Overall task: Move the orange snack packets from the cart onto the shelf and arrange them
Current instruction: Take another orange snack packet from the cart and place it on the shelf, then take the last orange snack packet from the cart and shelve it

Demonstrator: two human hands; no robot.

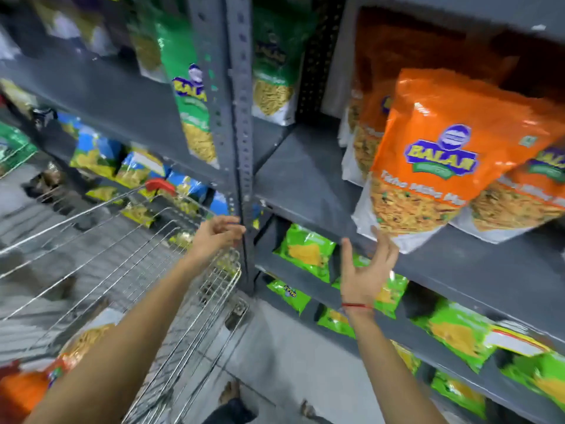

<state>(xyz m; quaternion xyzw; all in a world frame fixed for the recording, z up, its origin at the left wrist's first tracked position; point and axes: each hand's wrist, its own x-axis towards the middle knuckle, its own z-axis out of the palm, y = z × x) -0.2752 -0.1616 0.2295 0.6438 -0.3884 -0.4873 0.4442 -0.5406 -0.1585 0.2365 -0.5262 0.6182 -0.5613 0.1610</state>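
Note:
A large orange snack packet (440, 154) stands at the front of the grey shelf (305, 179), leaning slightly over its edge. More orange packets stand behind it (367, 117) and to its right (535, 194). My right hand (365, 270) is open just below the front packet, fingertips touching its bottom corner. My left hand (214, 235) hovers over the wire cart (128, 246), fingers loosely curled and empty. Another orange packet (46, 371) lies in the cart at the lower left, partly hidden by my left forearm.
A grey perforated upright (241, 117) divides the shelving. Green packets stand on the upper left shelves (189, 96), small green packets (305, 252) fill the lower shelves, and blue-yellow packets (97, 151) sit at the left. The left part of the orange-packet shelf is bare.

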